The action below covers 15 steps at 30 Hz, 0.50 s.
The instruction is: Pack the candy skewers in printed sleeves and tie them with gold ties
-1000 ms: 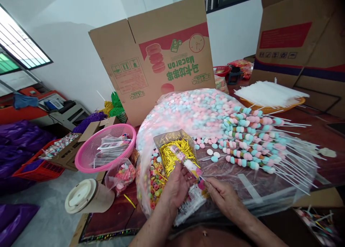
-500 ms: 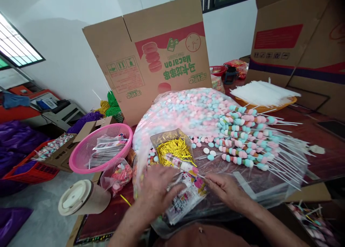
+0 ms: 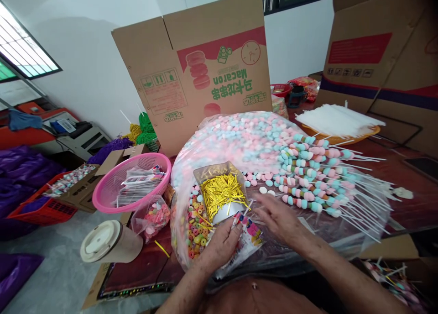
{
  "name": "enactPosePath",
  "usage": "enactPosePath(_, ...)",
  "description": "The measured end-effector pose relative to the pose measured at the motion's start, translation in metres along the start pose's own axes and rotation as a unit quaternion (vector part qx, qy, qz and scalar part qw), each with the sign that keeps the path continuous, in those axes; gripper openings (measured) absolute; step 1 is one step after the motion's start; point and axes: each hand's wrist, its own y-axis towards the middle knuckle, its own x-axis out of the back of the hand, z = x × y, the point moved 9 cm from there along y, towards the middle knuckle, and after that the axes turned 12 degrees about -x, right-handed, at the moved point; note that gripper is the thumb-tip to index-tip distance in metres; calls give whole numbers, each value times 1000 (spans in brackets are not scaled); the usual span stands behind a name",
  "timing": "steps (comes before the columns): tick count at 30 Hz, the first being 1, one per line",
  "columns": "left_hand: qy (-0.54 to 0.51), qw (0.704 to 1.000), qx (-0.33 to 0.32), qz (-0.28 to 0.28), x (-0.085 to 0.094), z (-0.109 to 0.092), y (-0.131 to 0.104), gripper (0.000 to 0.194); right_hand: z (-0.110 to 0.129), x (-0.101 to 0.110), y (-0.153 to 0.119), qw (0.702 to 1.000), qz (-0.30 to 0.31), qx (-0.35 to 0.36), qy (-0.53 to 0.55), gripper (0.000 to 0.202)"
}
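Observation:
My left hand (image 3: 224, 243) is closed round a candy skewer in a printed wrapper, mostly hidden in the fist. Its white stick (image 3: 248, 207) pokes out toward the upper right. Just right of that stick, my right hand (image 3: 280, 220) has its fingers stretched out and apart, with nothing visible in them. Printed plastic sleeves (image 3: 251, 241) lie beneath the hands. Beyond my left hand is an open pouch of gold twist ties (image 3: 222, 193). Ring-shaped candies (image 3: 196, 232) lie left of the pouch.
Pastel candies (image 3: 236, 140) heap on a plastic sheet. Threaded skewers (image 3: 315, 177) are stacked at right, before a basket of white sticks (image 3: 338, 120). A pink basket (image 3: 97, 197) holds wrapped skewers; a lidded cup (image 3: 126, 243) stands near it. Cardboard boxes (image 3: 137, 49) rise behind.
My left hand has closed round the wrapped skewer and drawn it down from over the gold ties. My right hand has let go of the stick and spread its fingers.

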Motion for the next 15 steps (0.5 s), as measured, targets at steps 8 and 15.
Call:
enactPosePath(8,-44,994,-20,102,-7,-11,-4,33,10,-61,-23,981,86,-41,170,29)
enactPosePath(15,-125,975,143,112,-8,10,-10,36,29,-14,-10,998,-35,35,47,25)
